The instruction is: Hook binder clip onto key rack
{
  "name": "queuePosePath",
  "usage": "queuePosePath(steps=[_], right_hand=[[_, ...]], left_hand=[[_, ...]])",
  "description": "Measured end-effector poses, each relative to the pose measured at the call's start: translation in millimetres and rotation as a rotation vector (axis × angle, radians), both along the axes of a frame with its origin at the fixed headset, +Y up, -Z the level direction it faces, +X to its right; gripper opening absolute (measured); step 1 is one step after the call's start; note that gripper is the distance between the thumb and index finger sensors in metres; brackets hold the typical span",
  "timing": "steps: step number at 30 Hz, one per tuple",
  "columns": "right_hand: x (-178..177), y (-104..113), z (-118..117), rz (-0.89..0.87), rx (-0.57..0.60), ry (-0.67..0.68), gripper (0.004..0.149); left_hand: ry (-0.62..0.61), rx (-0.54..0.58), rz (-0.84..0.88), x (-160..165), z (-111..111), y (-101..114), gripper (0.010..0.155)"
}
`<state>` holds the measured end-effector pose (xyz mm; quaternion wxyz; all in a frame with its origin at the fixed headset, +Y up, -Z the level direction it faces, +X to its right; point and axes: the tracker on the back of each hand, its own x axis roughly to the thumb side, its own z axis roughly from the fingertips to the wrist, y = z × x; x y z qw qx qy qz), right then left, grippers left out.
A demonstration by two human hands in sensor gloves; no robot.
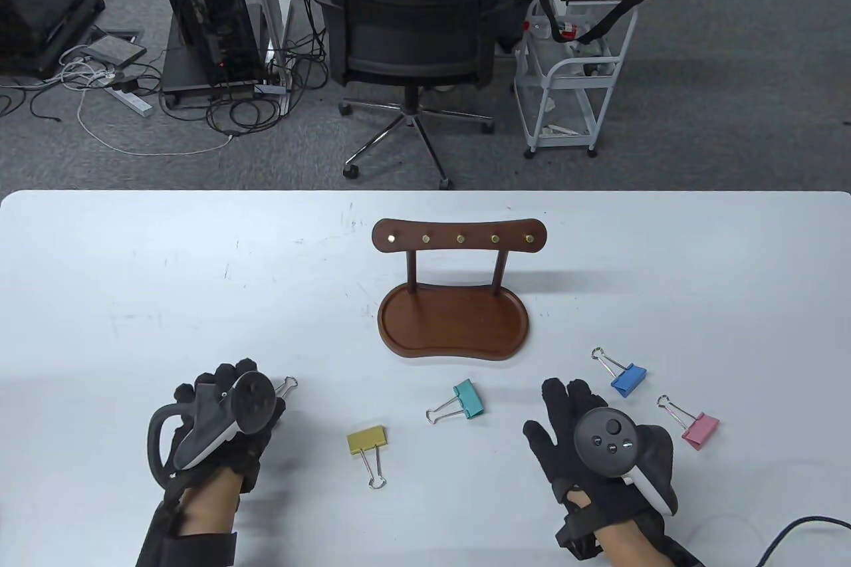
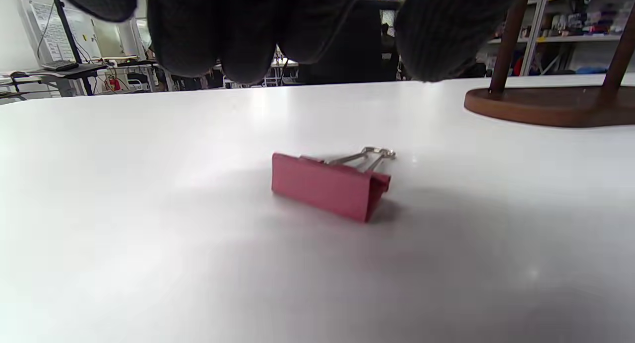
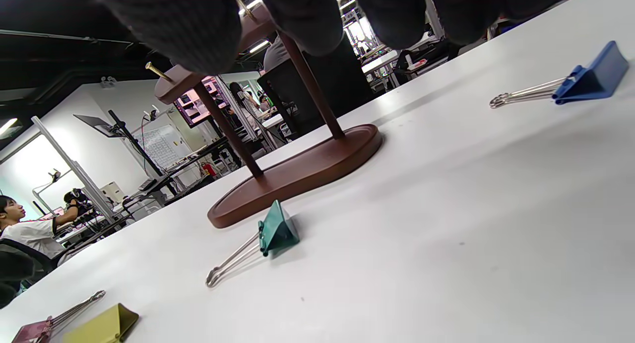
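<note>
White, smooth tabletop (image 1: 133, 274) is seen under both hands. Only the left wrist view reveals a red binder clip (image 2: 331, 185) lying free below the left hand's (image 1: 223, 424) uncurled, empty fingers (image 2: 238, 35); from above just its wire handles are visible. Ahead of those fingertips, bare table stretches toward the wooden key rack (image 1: 459, 288) with brass pegs. The right hand (image 1: 598, 447) is laid flat, fingers spread, holding nothing.

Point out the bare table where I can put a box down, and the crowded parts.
Bare: the far-left and far-right table either side of the key rack. Crowded: the near strip, with the clips and the left hand and right hand.
</note>
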<state>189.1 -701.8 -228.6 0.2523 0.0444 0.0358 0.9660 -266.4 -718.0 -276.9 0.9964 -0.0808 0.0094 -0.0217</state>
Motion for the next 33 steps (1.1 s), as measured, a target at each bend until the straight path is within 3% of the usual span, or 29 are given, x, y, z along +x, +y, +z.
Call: queuePosePath(steps=[13, 33], right_hand=[[1, -1, -1, -0.012, -0.008, 0.003, 0.075], [-4, -3, -1, -0.005, -0.023, 0.017, 0.075]], left_hand=[[0.022, -0.121, -0.08, -1, -8, -25, 0.079], [-0.042, -0.103, -0.155, 6, -6, -35, 0.079]])
